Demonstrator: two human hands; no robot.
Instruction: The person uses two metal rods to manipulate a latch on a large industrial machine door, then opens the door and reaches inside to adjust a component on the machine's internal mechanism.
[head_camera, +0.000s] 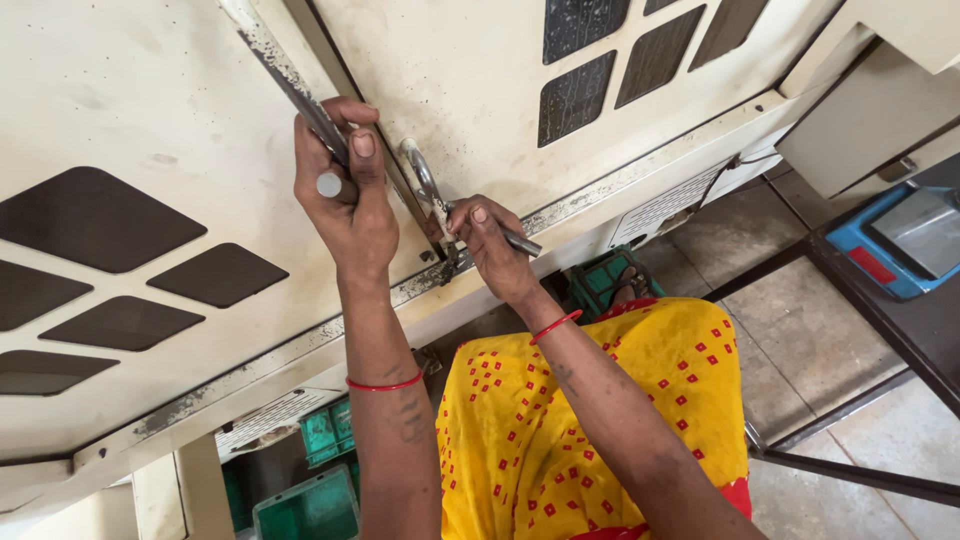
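Hands (345, 195) (490, 245) grip metal rods (330, 185) along the panel seam (405, 190).

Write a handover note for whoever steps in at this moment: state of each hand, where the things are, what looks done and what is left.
Left hand: closed around a short grey metal rod, pressed against the long dark metal bar in the seam of the cream machine panel.
Right hand: grips a thin grey metal pin beside the curved silver door handle.
Done: both tools are placed at the seam.
Left: the panels look shut; whether anything has been loosened cannot be told.
Green plastic crates sit on the floor below.
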